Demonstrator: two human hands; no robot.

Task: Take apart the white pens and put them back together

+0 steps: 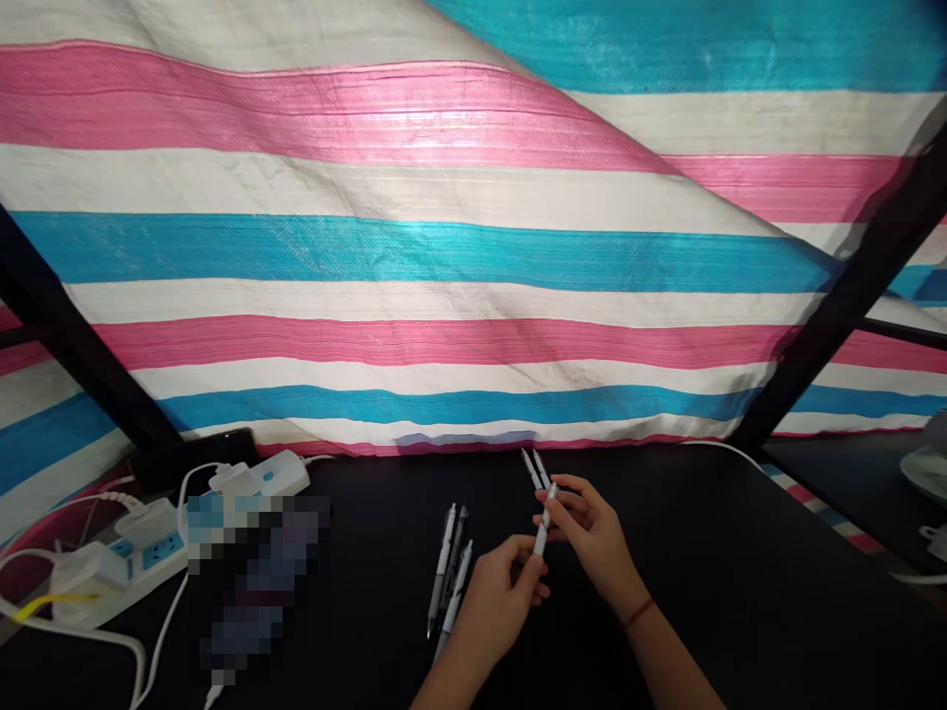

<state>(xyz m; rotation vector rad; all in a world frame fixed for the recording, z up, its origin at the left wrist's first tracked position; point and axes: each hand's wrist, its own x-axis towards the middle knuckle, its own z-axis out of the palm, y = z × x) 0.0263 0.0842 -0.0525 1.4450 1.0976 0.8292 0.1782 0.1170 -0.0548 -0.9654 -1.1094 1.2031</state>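
A white pen (546, 525) is held tilted between both hands above the black tabletop. My left hand (504, 582) pinches its lower end between thumb and fingers. Around the upper part close the thumb and fingers of my right hand (584, 528), whose wrist has a thin red band. Just beyond the hands lie two white pens (528, 467) side by side, their near ends hidden. To the left of my left hand rest a white pen (442, 562), a dark pen (454, 564) and another white pen (459, 587), which my left arm partly covers.
A white power strip (281, 477) with plugs and cables lies at the left. Beside it a blurred-out object (262, 582) has a white cable at its near end. Behind the black table (355, 552) hangs a striped tarp (414, 247) between black frame posts (814, 355).
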